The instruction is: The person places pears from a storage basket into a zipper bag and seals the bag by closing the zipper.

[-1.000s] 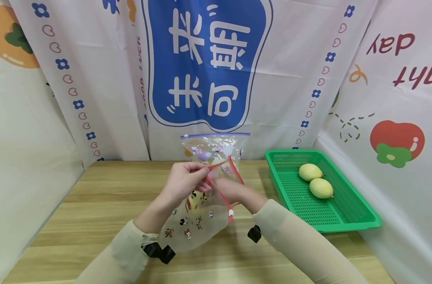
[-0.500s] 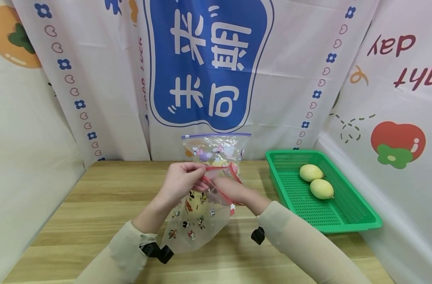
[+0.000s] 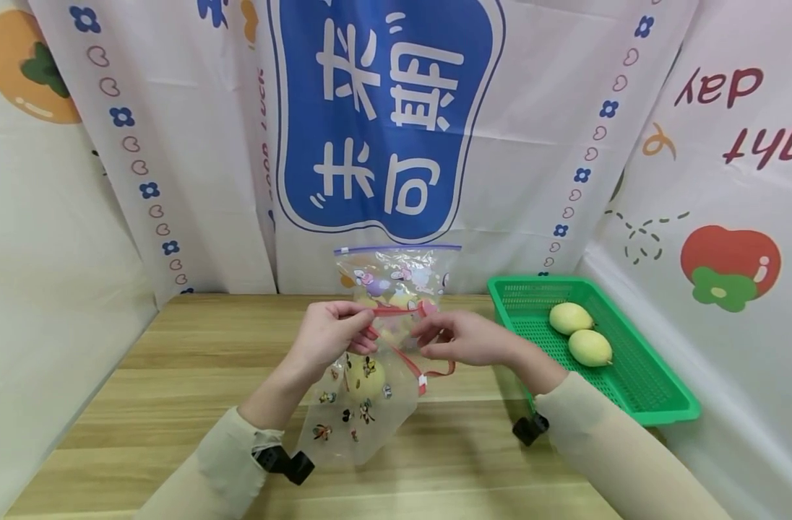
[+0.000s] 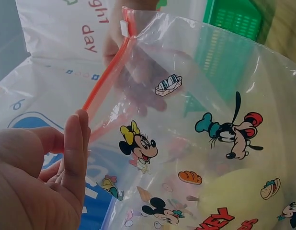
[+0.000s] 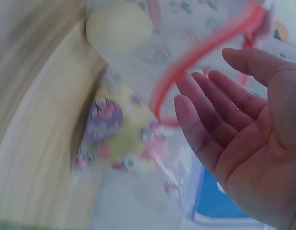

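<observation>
My left hand (image 3: 327, 334) pinches the red zip edge of a clear zip bag (image 3: 386, 412) printed with cartoon figures. The bag's mouth gapes, and its white slider (image 4: 124, 28) sits at the far end of the red strip. Inside lies a pale yellow, pear-like fruit (image 3: 365, 379); its stem shows in the left wrist view. My right hand (image 3: 467, 338) is beside the mouth on the right, with loosely bent fingers and nothing held. In the right wrist view its palm (image 5: 248, 148) faces the blurred red zip strip (image 5: 186, 67).
Behind stands another clear bag (image 3: 412, 269) with a purple zip and pale yellow contents. At the right, a green basket (image 3: 656, 417) holds two pale yellow fruits (image 3: 590, 348), close together. Printed cloth (image 3: 526, 166) hangs along the back of the wooden table (image 3: 194, 375).
My right hand has come out of the red-zip bag and moved right, empty. The left hand keeps its pinch on the zip edge nearly in place.
</observation>
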The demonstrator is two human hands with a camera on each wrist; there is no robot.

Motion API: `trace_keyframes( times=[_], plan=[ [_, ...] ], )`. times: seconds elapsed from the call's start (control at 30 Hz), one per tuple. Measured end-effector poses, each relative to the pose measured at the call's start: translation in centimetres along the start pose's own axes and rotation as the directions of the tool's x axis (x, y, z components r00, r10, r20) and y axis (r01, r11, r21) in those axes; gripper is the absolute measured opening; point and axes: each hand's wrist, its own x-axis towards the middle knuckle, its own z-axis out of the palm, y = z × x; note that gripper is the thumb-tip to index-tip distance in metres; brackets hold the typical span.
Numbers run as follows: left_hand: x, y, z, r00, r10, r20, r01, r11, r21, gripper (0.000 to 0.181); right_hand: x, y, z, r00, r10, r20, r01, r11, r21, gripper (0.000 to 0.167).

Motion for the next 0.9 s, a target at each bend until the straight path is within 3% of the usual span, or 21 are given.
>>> trace_keyframes(
  times=[0.23,0.47,0.7,0.9],
  plan=[
    [-0.1,-0.2,-0.1,1.0,-0.004,-0.007,0.004,1.0,0.0,0.028,-3.2,2.7,-3.6,0.991,0.039,-0.132,-0.038,0.999,0.012,0.04],
    [-0.3,-0.3,-0.2,1.0,-0.008,-0.013,0.009,1.0,0.009,0.026,-6.2,6.9,-7.5,0.957,0.141,-0.255,-0.152,0.988,-0.025,0.07],
    [-0.5,-0.5,-0.5,1.0,-0.01,-0.003,0.01,1.0,0.019,0.027,-9.1,12.8,-10.4,0.952,0.155,-0.263,-0.175,0.983,-0.057,0.076],
    [-0.5,-0.5,-0.7,1.0,-0.021,-0.006,0.021,1.0,0.018,0.029,-10.8,16.0,-11.9,0.944,0.258,-0.206,-0.28,0.956,-0.087,0.073]
  ],
)
